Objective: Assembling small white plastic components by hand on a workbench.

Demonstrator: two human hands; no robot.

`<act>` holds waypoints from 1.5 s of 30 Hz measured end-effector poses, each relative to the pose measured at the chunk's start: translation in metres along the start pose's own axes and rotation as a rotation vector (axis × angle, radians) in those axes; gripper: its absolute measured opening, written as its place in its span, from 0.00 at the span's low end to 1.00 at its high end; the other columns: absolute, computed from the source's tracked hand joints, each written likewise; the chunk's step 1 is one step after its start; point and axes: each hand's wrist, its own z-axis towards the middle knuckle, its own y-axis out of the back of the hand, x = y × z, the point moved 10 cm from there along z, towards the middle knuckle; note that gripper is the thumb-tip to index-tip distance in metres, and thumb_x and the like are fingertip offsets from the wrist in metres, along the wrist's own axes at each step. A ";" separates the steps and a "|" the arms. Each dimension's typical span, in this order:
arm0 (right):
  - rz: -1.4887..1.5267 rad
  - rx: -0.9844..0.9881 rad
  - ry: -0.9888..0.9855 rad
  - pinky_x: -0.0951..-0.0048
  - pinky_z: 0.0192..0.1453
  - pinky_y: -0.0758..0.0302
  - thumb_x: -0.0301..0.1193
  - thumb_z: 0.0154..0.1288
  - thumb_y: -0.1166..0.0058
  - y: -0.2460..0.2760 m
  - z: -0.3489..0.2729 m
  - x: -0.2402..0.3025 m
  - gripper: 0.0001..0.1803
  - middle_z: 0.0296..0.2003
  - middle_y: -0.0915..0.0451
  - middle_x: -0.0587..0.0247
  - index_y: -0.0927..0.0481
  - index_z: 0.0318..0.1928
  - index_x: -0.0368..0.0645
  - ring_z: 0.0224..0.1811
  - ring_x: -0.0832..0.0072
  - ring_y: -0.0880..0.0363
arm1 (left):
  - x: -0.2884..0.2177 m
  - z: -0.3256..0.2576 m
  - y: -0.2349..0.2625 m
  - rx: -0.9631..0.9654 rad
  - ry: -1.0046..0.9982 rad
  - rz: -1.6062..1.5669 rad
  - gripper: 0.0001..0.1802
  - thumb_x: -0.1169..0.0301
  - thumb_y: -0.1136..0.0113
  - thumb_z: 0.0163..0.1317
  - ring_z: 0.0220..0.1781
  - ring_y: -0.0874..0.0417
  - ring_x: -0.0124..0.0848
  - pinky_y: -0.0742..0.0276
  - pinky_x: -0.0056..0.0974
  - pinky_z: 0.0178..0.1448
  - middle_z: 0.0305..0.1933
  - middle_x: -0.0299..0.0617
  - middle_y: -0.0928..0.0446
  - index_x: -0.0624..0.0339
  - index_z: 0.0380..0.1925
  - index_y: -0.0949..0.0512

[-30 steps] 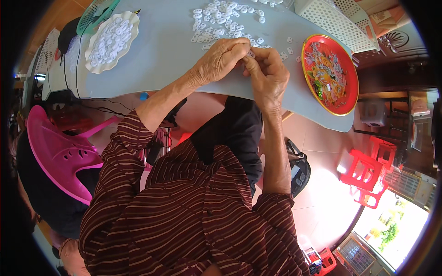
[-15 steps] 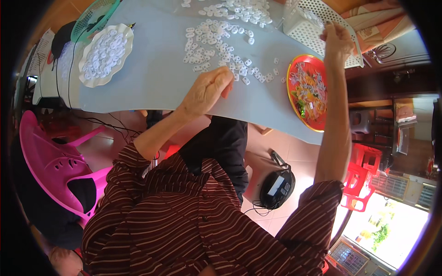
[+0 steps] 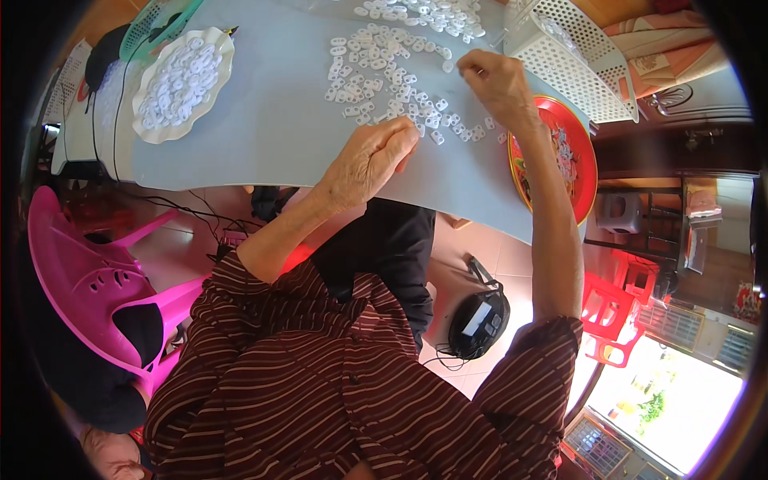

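My left hand [image 3: 370, 160] is closed at the near edge of the grey table, beside small white plastic pieces [image 3: 376, 52] with paired holes. Its curled fingers hide whatever they may hold. Further right, my right hand [image 3: 498, 86] hovers by the right end of the pieces, fingers bent and drawn in; no object can be made out in them. Its forearm passes over a red round tray [image 3: 582, 152] with a gold rim, which holds thin, pale bits. Behind that hand stands a white perforated basket [image 3: 572, 68] with some white pieces inside.
A scalloped white dish [image 3: 148, 132] heaped with white pieces sits at the left, next to a green mesh basket [image 3: 164, 28]. Another pile of pieces [image 3: 444, 18] lies at the far side. A pink plastic chair [image 3: 80, 296] and a black round device [image 3: 478, 324] are below the table.
My right hand has come left from the perforated basket to the scattered pieces. My left hand has shifted slightly right and stays closed. The whole view has shifted a little.
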 end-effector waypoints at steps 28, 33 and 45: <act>0.271 -0.288 -0.227 0.76 0.26 0.28 0.20 0.51 0.44 0.003 -0.098 0.049 0.05 0.21 0.23 0.60 0.22 0.31 0.36 0.20 0.77 0.24 | -0.037 0.085 -0.016 0.108 -0.667 0.713 0.03 0.76 0.46 0.52 0.34 0.26 0.46 0.29 0.44 0.46 0.26 0.49 0.28 0.63 0.28 0.27; 0.395 -0.319 -0.257 0.80 0.25 0.31 0.19 0.51 0.44 -0.009 -0.116 0.045 0.05 0.23 0.23 0.62 0.22 0.31 0.36 0.19 0.83 0.28 | -0.015 0.096 -0.042 0.421 -0.657 0.924 0.04 0.76 0.45 0.52 0.37 0.27 0.41 0.30 0.41 0.45 0.28 0.44 0.30 0.62 0.24 0.30; 0.483 -0.319 -0.319 0.80 0.24 0.34 0.19 0.52 0.45 -0.013 -0.117 0.032 0.05 0.19 0.26 0.65 0.21 0.32 0.36 0.18 0.86 0.33 | -0.006 0.096 -0.045 0.513 -0.552 0.905 0.05 0.80 0.47 0.54 0.40 0.32 0.38 0.31 0.40 0.48 0.31 0.42 0.36 0.63 0.28 0.33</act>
